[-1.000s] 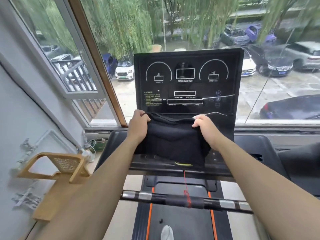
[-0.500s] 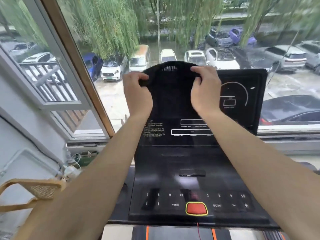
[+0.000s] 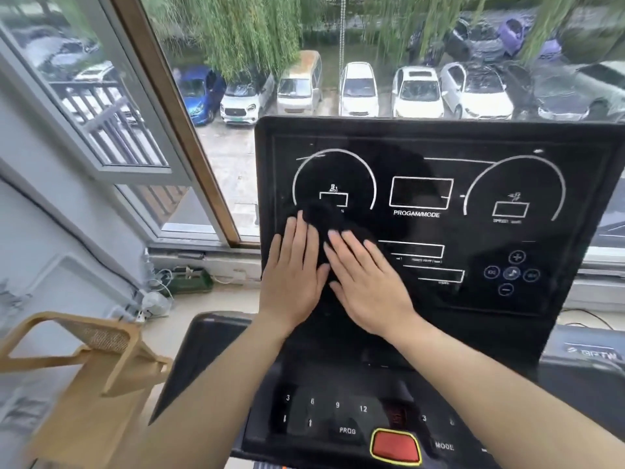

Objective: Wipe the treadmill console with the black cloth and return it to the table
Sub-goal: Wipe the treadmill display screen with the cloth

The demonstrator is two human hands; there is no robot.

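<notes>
Console [image 3: 422, 204] by window [image 3: 216, 157]; left hand [image 3: 292, 275], right hand [image 3: 367, 286], fingers flat, pressing black cloth [image 3: 324, 218].

An upper-storey room fitted for exercise is shown. A treadmill console [image 3: 436, 214], marked PROGAM/MODE, fills the centre and right of the frame, with a red button [image 3: 395, 446] at the lower edge. A large window [image 3: 189, 137] across the top overlooks parked cars [image 3: 358, 89] and willow trees [image 3: 250, 28]. A wooden chair [image 3: 91, 363] is seen at lower left.
</notes>
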